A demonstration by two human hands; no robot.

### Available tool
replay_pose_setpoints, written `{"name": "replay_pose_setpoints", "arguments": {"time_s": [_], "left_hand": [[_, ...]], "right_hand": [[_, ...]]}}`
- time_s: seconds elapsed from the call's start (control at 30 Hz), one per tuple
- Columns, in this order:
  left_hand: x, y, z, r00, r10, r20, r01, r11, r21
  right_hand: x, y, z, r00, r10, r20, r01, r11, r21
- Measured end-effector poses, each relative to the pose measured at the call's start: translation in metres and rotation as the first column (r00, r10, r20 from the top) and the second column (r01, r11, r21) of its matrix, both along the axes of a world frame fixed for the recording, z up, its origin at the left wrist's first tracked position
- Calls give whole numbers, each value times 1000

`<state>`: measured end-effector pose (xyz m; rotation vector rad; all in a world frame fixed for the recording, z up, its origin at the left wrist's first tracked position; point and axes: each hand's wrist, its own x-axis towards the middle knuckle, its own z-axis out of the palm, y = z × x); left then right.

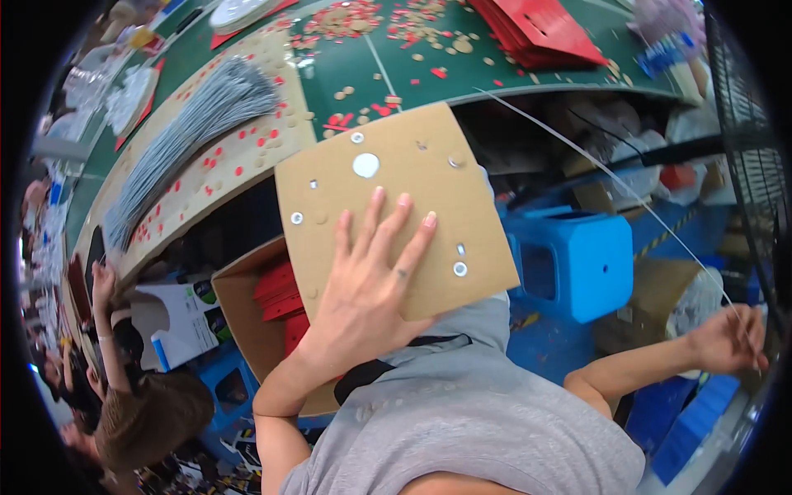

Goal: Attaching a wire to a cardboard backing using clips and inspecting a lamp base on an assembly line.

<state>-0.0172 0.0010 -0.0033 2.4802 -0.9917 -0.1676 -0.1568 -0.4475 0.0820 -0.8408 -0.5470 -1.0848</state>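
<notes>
Here, a brown cardboard sheet point(396, 206) is lying across the person's lap, just below the edge of the green table point(511, 78), and it is carrying several punched holes with small metal eyelets and one larger white disc point(365, 165). The left hand point(371, 272) is pressing flat on the sheet, fingers spread wide and straight, gripping nothing. A thin grey cord point(610, 177) is running from above the sheet's far corner out to the right, where the right hand point(730, 338) is pinching its end between closed fingers, held well away from the body (the arm is stretched sideways).

Beside the sheet, an open carton point(247, 322) is holding red pieces point(280, 293) under the person's left arm. A blue plastic stool point(573, 264) is standing to the right of the sheet. On the table, a bundle of grey cords point(198, 124) is lying on a long cardboard strip, with round punched scraps in red and tan scattered about, and a stack of red cards point(544, 29) is sitting at the far edge. Another person point(140, 404) is bending low at the left, one hand raised toward the table's edge.
</notes>
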Motion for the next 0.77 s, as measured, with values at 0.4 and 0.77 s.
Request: {"name": "replay_pose_setpoints", "arguments": {"time_s": [0.4, 0.77], "left_hand": [[-17, 3, -8, 990, -16, 143, 29, 996, -89], [-10, -5, -3, 997, -15, 77, 23, 994, -105]], "right_hand": [[113, 159, -77, 804, -414, -428, -337, 275, -900], [149, 171, -95, 955, -231, -185, -185, 20, -982]]}}
